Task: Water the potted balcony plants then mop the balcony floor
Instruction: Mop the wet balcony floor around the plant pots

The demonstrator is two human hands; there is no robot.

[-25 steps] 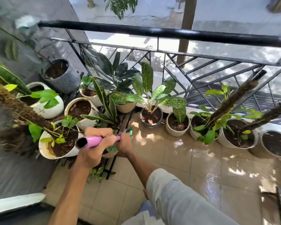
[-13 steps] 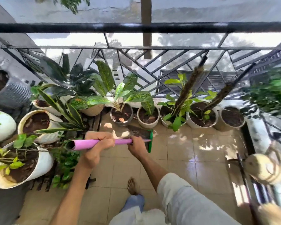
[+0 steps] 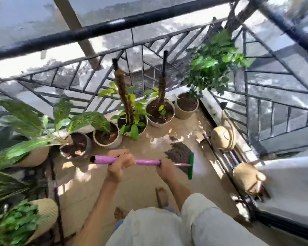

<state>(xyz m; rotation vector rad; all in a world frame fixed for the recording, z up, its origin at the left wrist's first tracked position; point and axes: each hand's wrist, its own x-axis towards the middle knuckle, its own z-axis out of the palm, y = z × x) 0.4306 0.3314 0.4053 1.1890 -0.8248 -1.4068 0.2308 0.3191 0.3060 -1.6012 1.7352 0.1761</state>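
Both hands are wrapped around the purple mop handle, which runs pretty much level across the middle of the shot. Left hand grips it near the open end, fingers curled over the top; right hand holds it further along, closer to the green mop head. That head sits on the wet tiled floor, just right of the right hand, with dark bristles fanning out toward the railing. Potted plants line the far edge beyond the hands, and a beige watering can rests off to the right.
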